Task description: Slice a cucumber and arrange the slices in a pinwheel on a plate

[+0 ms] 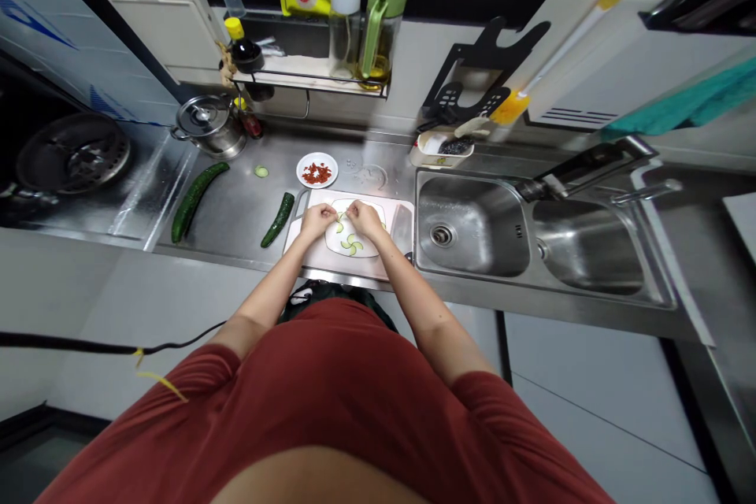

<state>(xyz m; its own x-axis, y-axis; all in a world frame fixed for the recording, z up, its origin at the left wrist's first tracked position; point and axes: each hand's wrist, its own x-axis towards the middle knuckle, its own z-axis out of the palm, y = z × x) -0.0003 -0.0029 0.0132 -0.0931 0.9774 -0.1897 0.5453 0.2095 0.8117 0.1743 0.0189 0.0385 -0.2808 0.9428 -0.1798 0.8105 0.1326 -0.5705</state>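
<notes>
A white plate [371,248] rests on a pale pink cutting board [313,256]. On it, thin cucumber slices [352,245] form a curved pinwheel near the front. My left hand [319,219] is over the plate's left edge, fingertips pinched together. Facing it, my right hand [364,219] is pinched over the plate's back part. A small cucumber slice [341,217] shows between the two sets of fingertips; the fingers partly cover it. A knife [404,230] with a broad blade lies at the board's right side. Left of the board lies a cut cucumber [277,220].
A small dish [317,170] of chopped red pieces stands behind the board. A long cucumber [198,201], a cucumber end [261,171] and a steel pot [211,126] are to the left. The double sink [472,224] borders the board on the right. Bottles stand on a wall rack [313,80].
</notes>
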